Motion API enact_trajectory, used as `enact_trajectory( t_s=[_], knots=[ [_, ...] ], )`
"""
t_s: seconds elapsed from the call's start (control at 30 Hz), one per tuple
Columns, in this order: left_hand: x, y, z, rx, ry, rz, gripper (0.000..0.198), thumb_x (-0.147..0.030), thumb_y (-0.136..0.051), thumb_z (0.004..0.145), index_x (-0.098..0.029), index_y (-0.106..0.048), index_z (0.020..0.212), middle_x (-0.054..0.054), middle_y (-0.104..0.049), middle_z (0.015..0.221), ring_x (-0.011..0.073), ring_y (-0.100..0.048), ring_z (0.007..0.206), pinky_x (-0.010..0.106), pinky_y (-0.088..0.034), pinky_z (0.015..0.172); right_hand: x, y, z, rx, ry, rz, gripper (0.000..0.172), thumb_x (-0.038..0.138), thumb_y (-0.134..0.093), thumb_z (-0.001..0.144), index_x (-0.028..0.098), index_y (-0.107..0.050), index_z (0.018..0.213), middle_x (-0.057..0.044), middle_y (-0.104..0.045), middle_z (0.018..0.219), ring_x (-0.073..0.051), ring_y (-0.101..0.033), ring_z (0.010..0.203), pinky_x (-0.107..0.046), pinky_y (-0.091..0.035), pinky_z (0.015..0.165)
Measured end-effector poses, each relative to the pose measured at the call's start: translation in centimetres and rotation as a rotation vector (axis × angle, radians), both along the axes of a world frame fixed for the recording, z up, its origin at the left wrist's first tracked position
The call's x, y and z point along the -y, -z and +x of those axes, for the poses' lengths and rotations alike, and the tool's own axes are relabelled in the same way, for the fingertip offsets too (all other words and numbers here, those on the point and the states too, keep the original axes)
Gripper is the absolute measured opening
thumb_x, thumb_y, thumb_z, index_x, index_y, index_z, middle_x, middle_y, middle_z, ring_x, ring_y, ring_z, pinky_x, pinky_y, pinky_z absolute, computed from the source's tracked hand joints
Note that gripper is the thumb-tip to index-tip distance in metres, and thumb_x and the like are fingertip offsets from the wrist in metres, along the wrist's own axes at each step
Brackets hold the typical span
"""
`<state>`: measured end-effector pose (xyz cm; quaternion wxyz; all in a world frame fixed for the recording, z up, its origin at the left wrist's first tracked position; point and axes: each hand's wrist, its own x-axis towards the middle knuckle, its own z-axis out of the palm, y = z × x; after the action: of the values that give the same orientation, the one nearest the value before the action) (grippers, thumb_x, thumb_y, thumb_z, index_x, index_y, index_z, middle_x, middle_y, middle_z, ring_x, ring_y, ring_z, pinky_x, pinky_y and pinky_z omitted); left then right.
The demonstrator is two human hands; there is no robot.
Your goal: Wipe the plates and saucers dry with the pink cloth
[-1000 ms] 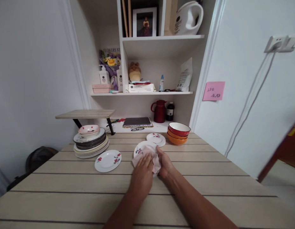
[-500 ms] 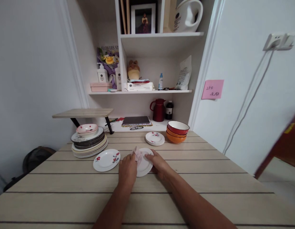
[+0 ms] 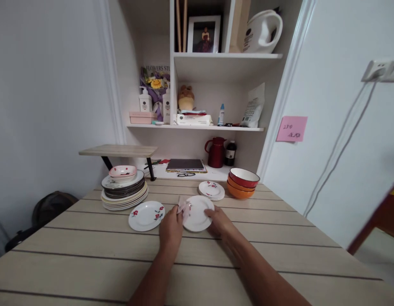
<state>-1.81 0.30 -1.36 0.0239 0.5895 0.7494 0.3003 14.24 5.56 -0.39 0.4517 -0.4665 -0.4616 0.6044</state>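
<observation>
A small white plate [image 3: 198, 216] is held above the table, its face turned up toward me. My right hand [image 3: 220, 221] grips its right edge, thumb on top and the other fingers hidden beneath. At the plate's left edge, my left hand [image 3: 171, 225] is closed around a pale pink cloth or tissue [image 3: 184, 207], which covers part of a red mark on the plate. Left of that hand lies a larger white plate [image 3: 146, 216] with red flowers. Beyond my right hand sits a short stack of small flowered plates [image 3: 211, 189].
Red and orange bowls [image 3: 243, 183] are stacked at the back right. A tall pile of plates [image 3: 124, 191] topped by small bowls stands at the back left, near a low wooden stand [image 3: 120, 150]. Behind are a laptop [image 3: 186, 164], eyeglasses [image 3: 186, 174] and a red jug [image 3: 216, 152].
The held plate has turned more face-up, showing more of its surface. My left hand with the cloth has shifted to its left rim. The whole view has swung slightly left.
</observation>
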Motion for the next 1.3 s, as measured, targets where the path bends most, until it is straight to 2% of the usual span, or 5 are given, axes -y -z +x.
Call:
enact_trajectory(
  t_s=[0.17, 0.33, 0.83, 1.03, 1.3],
  knots=[
    [-0.1, 0.3, -0.5, 0.109, -0.033, 0.021, 0.031, -0.024, -0.038, 0.094, -0.021, -0.061, 0.115, 0.009, -0.071, 0.107, 0.0193, -0.065, 0.095, 0.026, -0.040, 0.075, -1.9, 0.3, 2.5, -0.102, 0.242, 0.013, 0.008, 0.021, -0.055, 0.074, 0.020, -0.048, 0.078, 0.011, -0.034, 0.037, -0.006, -0.024, 0.031, -0.017, -0.013, 0.032],
    [-0.2, 0.5, -0.3, 0.148, 0.049, 0.028, 0.026, -0.023, -0.042, 0.092, -0.023, -0.063, 0.107, 0.006, -0.073, 0.102, 0.0178, -0.065, 0.091, 0.024, -0.040, 0.075, -3.3, 0.9, 4.4, -0.208, 0.333, 0.018, 0.016, 0.023, -0.056, 0.077, 0.022, -0.041, 0.075, 0.011, -0.034, 0.040, -0.005, -0.022, 0.032, -0.015, -0.016, 0.031],
    [-0.2, 0.5, -0.1, 0.151, 0.108, 0.047, 0.025, -0.021, -0.043, 0.090, -0.021, -0.063, 0.104, 0.005, -0.073, 0.098, 0.0176, -0.065, 0.089, 0.024, -0.040, 0.074, -4.9, 1.1, 4.6, -0.287, 0.272, -0.059, 0.020, 0.030, -0.055, 0.088, 0.020, -0.044, 0.074, 0.009, -0.042, 0.044, -0.004, -0.031, 0.031, -0.014, -0.024, 0.030],
    [-0.2, 0.6, 0.0, 0.146, 0.128, 0.042, 0.027, -0.021, -0.041, 0.091, -0.021, -0.063, 0.107, 0.006, -0.072, 0.102, 0.0175, -0.065, 0.091, 0.025, -0.041, 0.077, -5.2, 0.9, 5.1, -0.337, 0.201, -0.127, 0.018, 0.029, -0.053, 0.091, 0.016, -0.052, 0.078, 0.002, -0.057, 0.055, -0.006, -0.047, 0.038, -0.017, -0.041, 0.037],
    [-0.2, 0.7, 0.0, 0.139, 0.159, 0.040, 0.025, -0.023, -0.043, 0.090, -0.023, -0.063, 0.105, 0.005, -0.072, 0.103, 0.0177, -0.064, 0.095, 0.025, -0.041, 0.079, -5.1, 1.0, 5.1, -0.359, 0.164, -0.144, 0.007, 0.024, -0.057, 0.089, 0.017, -0.055, 0.090, -0.002, -0.067, 0.073, -0.010, -0.058, 0.049, -0.021, -0.050, 0.044]
  ],
)
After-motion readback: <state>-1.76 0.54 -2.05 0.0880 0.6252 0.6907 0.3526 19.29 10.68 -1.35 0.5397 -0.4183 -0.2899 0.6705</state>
